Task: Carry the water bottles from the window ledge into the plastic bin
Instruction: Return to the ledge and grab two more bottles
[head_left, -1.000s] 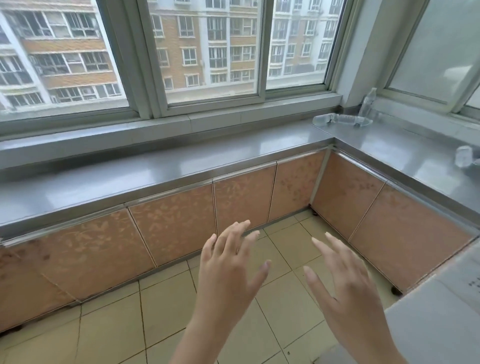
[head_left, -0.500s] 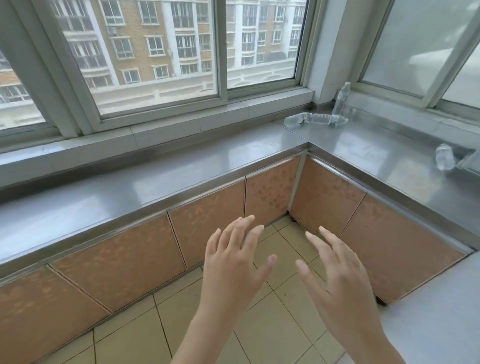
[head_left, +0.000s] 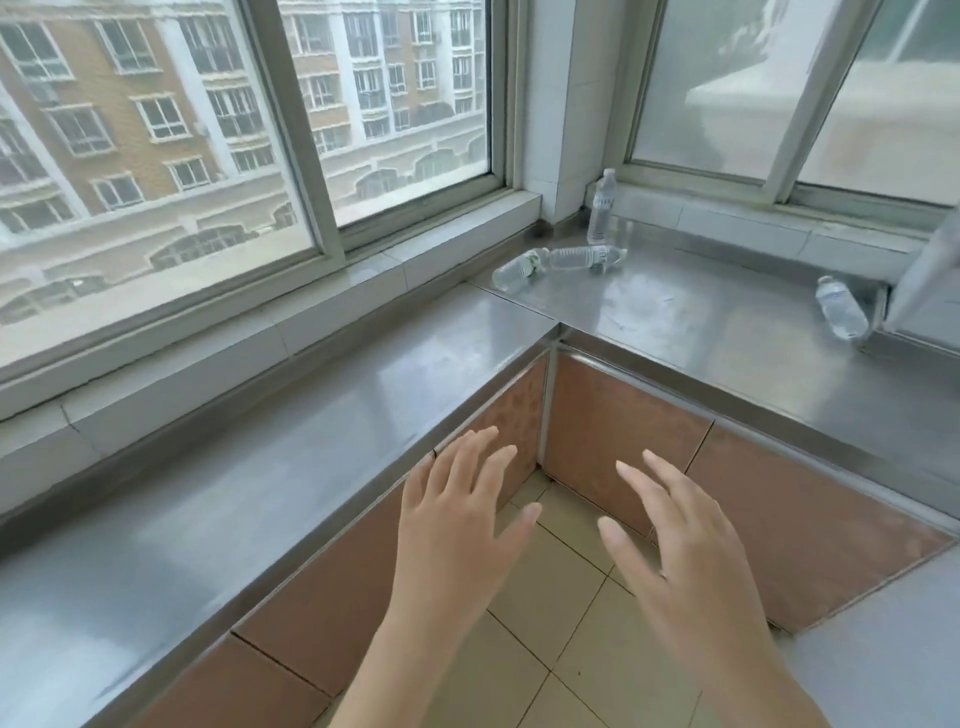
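Note:
Several clear plastic water bottles are on the steel window ledge (head_left: 649, 317) in the far corner. One bottle (head_left: 601, 213) stands upright against the wall. Two lie on their sides in front of it: a bottle (head_left: 584, 257) pointing right and a bottle (head_left: 517, 270) to its left. Another bottle (head_left: 840, 314) lies farther right by the window frame. My left hand (head_left: 457, 525) and my right hand (head_left: 680, 540) are held out low over the floor, fingers spread, holding nothing, well short of the bottles. No plastic bin is in view.
The steel ledge (head_left: 291, 431) runs along the left window and turns at the corner, with orange cabinet doors (head_left: 613, 426) beneath. An open window sash (head_left: 924, 270) juts over the ledge at right. Beige floor tiles (head_left: 550, 613) lie below my hands. A grey surface (head_left: 893, 654) sits at lower right.
The view has swung right and closer to the corner, so the bottles look nearer and larger. Both hands stay open and raised, in much the same pose.

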